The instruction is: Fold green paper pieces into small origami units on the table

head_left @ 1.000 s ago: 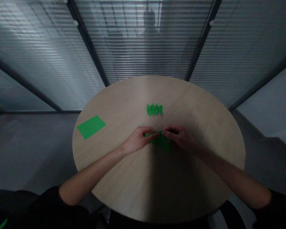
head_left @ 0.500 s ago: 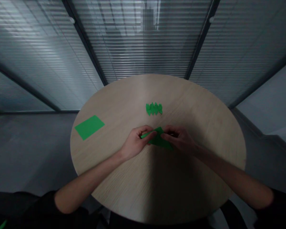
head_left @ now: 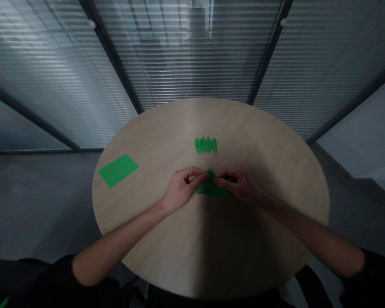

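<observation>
Between my hands is a sheet of green paper point(head_left: 211, 188), folded into a roughly triangular shape with its point away from me. My left hand point(head_left: 183, 188) pinches its left side, thumb on top. On the right side, my right hand point(head_left: 239, 185) grips the paper between thumb and fingers. Parts of the paper's edges are hidden under the fingers. Just beyond the hands lies a row of several small folded green paper pieces point(head_left: 205, 145), side by side and pointed at their ends.
A flat green paper sheet point(head_left: 118, 170) lies at the left of the round wooden table point(head_left: 167, 261). Window panels with blinds point(head_left: 192, 72) stand behind the table. My shadow falls across its near right part.
The folded paper has shifted within my hands: its left part now lies flatter and its peak has moved slightly left. The view has also shifted slightly. Both hands keep their hold.
</observation>
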`<action>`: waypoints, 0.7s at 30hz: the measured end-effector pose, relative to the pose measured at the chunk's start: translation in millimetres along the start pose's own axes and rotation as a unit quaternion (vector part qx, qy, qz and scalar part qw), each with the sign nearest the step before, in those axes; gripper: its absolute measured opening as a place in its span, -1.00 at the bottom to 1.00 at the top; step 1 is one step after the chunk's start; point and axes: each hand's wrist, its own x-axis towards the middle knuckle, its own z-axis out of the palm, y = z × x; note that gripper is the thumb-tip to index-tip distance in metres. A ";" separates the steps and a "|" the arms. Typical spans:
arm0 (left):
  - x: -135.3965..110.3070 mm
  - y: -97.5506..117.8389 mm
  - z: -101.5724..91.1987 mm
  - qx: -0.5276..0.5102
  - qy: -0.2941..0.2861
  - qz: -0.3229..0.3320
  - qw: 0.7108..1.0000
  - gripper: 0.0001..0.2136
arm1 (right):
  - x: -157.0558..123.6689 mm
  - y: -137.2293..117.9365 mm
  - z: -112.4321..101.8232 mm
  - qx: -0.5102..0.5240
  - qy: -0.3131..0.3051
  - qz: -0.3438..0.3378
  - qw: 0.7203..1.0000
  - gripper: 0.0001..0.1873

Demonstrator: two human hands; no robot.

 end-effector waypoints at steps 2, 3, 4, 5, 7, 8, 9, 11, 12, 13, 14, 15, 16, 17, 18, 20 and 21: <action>0.7 -0.3 -1.7 0.006 0.024 0.014 1.000 -0.80 | -0.8 -1.3 -0.6 -0.010 -0.011 0.002 1.000 -0.69; 1.2 -0.5 -2.7 0.007 0.037 0.020 0.999 -0.80 | -1.2 -1.9 -1.0 -0.016 -0.015 0.004 1.000 -0.69; 1.7 -0.8 -3.6 0.008 0.050 0.025 0.998 -0.81 | -1.6 -2.6 -1.3 -0.022 -0.017 0.005 1.000 -0.70; 2.2 -1.1 -4.4 0.009 0.061 0.029 0.998 -0.81 | -2.0 -3.2 -1.6 -0.027 -0.019 0.006 0.999 -0.71; 3.1 -1.7 -5.7 0.012 0.076 0.036 0.996 -0.81 | -2.4 -4.1 -2.3 -0.039 -0.019 0.005 0.999 -0.72; 3.4 -2.0 -6.1 0.013 0.082 0.040 0.996 -0.81 | -2.5 -4.3 -2.6 -0.043 -0.017 0.002 0.999 -0.72; 3.7 -2.3 -6.4 0.011 0.086 0.043 0.995 -0.81 | -2.6 -4.2 -2.8 -0.045 -0.015 0.000 0.999 -0.72; 4.3 -3.0 -6.6 0.001 0.091 0.046 0.995 -0.81 | -2.5 -3.4 -2.7 -0.047 -0.005 -0.004 0.999 -0.72; 4.6 -3.3 -6.7 -0.007 0.091 0.044 0.995 -0.80 | -2.5 -2.6 -2.5 -0.046 0.004 -0.006 0.999 -0.72; 4.8 -3.5 -6.7 -0.017 0.090 0.042 0.995 -0.80 | -2.5 -1.8 -2.1 -0.043 0.012 -0.009 0.999 -0.72; 5.1 -3.7 -6.6 -0.029 0.087 0.039 0.995 -0.79 | -2.5 -1.1 -1.7 -0.035 0.024 -0.016 0.999 -0.74; 5.3 -3.8 -6.6 -0.042 0.083 0.035 0.995 -0.77 | -2.7 -0.4 -1.3 -0.026 0.036 -0.026 0.999 -0.74; 5.6 -3.8 -6.7 -0.056 0.078 0.030 0.995 -0.75 | -3.0 0.0 -1.0 -0.018 0.047 -0.039 0.998 -0.72; 5.9 -3.8 -6.7 -0.070 0.073 0.025 0.995 -0.74 | -3.3 0.3 -0.7 -0.011 0.057 -0.053 0.997 -0.69; 6.1 -3.8 -6.8 -0.081 0.070 0.020 0.994 -0.72 | -3.7 0.4 -0.6 -0.008 0.063 -0.066 0.996 -0.66; 6.5 -3.8 -7.2 -0.092 0.065 0.013 0.993 -0.70 | -4.4 0.3 -0.6 -0.008 0.070 -0.083 0.994 -0.67; 6.6 -3.7 -7.5 -0.093 0.064 0.011 0.994 -0.69 | -4.7 0.2 -0.6 -0.008 0.070 -0.085 0.994 -0.69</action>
